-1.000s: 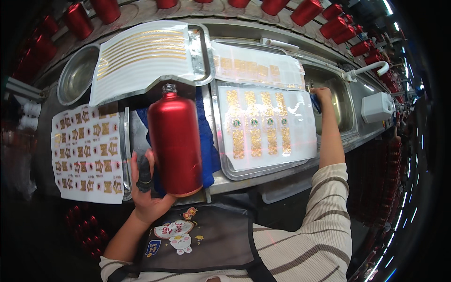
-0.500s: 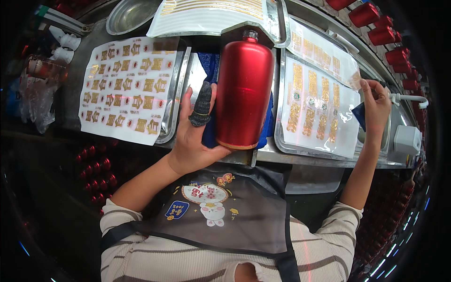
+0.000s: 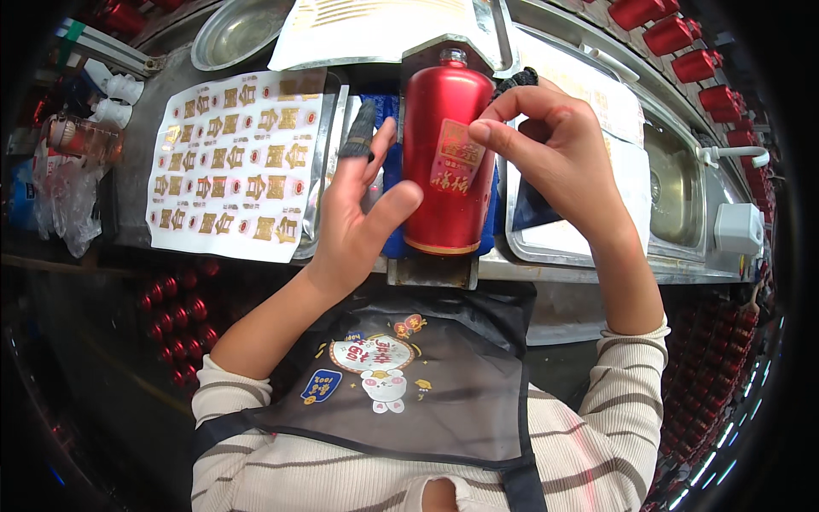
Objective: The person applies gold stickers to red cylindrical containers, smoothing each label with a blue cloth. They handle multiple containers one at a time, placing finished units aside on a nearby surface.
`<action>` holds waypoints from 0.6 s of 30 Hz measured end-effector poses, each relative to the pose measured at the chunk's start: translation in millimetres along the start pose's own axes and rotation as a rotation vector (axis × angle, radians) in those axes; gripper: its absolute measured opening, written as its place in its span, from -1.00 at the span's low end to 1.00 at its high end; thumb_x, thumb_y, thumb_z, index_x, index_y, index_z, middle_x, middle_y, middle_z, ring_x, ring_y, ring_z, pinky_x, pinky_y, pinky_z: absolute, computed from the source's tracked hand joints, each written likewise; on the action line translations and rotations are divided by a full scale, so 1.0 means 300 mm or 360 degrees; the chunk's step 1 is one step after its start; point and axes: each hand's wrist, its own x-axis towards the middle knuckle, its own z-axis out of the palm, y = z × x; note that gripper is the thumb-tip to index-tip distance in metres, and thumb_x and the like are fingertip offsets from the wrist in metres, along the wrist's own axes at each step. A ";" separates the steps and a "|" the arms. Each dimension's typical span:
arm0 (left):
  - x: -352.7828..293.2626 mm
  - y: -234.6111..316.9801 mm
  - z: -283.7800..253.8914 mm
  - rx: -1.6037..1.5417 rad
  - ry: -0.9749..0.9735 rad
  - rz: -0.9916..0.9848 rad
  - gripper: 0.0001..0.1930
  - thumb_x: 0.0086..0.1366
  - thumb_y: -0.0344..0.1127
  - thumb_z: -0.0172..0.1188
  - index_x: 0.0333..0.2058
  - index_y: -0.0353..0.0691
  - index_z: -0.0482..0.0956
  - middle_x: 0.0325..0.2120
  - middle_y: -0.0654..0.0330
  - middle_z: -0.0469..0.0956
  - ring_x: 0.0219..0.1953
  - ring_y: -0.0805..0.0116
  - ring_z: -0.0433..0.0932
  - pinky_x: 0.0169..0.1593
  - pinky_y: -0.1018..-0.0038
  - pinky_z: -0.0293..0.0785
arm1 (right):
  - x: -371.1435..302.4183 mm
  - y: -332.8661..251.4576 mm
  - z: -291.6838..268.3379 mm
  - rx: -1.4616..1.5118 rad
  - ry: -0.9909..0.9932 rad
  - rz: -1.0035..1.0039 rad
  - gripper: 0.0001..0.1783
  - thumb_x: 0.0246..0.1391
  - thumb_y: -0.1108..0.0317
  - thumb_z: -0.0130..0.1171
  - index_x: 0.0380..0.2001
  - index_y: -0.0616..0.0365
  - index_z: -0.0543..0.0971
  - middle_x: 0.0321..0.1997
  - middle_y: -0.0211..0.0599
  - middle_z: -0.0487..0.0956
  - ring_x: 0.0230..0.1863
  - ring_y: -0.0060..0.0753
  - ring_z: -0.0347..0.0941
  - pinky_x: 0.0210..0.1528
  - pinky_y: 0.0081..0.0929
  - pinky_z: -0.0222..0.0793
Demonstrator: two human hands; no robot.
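A glossy red bottle [image 3: 444,222] with an open silvery neck stands tilted in the middle, on blue cloth [image 3: 394,175]. A gold decal [image 3: 456,154] lies against its front. My right hand [image 3: 554,141] is closed in a pinch, thumb and forefinger at the decal's upper right edge. A dark blue flat piece [image 3: 532,209] shows under that hand, apparently held by the other fingers, which are hidden. My left hand [image 3: 354,205] is open beside the bottle's left side, apart from it, with a black cover on one finger.
On the left a white sheet of gold decals [image 3: 235,166] lies on a metal tray [image 3: 328,162]. Another tray [image 3: 520,243] with decal sheets is at right, beside a metal sink [image 3: 674,192]. A metal bowl [image 3: 239,38] stands far left, a white jug [image 3: 739,229] far right.
My right hand came left from the decal sheet to the bottle, bringing the dark blue piece. A gold decal now shows on the bottle's front. My left hand let go of the bottle.
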 end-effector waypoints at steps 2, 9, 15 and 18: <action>0.044 -0.003 0.025 0.0130 -0.0009 0.0016 -0.24 0.30 -0.14 0.34 0.26 -0.52 0.21 0.21 -0.22 0.36 0.23 0.25 0.39 0.28 0.31 0.28 | 0.013 0.018 0.013 0.0003 0.0006 0.0024 -0.78 0.08 0.32 0.40 -0.40 0.28 0.64 -0.38 -0.48 0.48 -0.46 -0.79 0.34 -0.42 -0.75 0.24; 0.064 0.008 0.074 0.0254 0.0059 0.0128 -0.41 0.29 -0.26 0.34 0.16 -0.45 0.33 -0.05 -0.03 0.57 -0.01 0.33 0.57 0.06 0.41 0.51 | 0.024 0.005 0.024 -0.0080 0.0079 -0.0016 -0.81 0.04 0.34 0.42 -0.41 0.24 0.65 -0.42 -0.52 0.44 -0.49 -0.79 0.26 -0.46 -0.73 0.16; 0.060 0.011 0.070 0.0271 0.0060 0.0070 -0.42 0.29 -0.26 0.33 0.16 -0.45 0.33 -0.08 -0.02 0.58 -0.03 0.34 0.58 0.04 0.43 0.52 | 0.034 -0.001 0.027 0.0015 0.0120 0.0006 -0.81 -0.01 0.32 0.35 -0.47 0.24 0.63 -0.57 -0.31 0.37 -0.52 -0.47 0.26 -0.44 -0.44 0.22; 0.060 0.009 0.076 0.0254 0.0064 0.0119 -0.42 0.29 -0.26 0.33 0.16 -0.46 0.33 -0.10 -0.02 0.59 -0.05 0.35 0.59 0.01 0.43 0.54 | 0.034 0.005 0.026 -0.0027 0.0111 -0.0009 -0.81 0.02 0.33 0.40 -0.44 0.23 0.64 -0.49 -0.46 0.41 -0.51 -0.67 0.24 -0.45 -0.62 0.16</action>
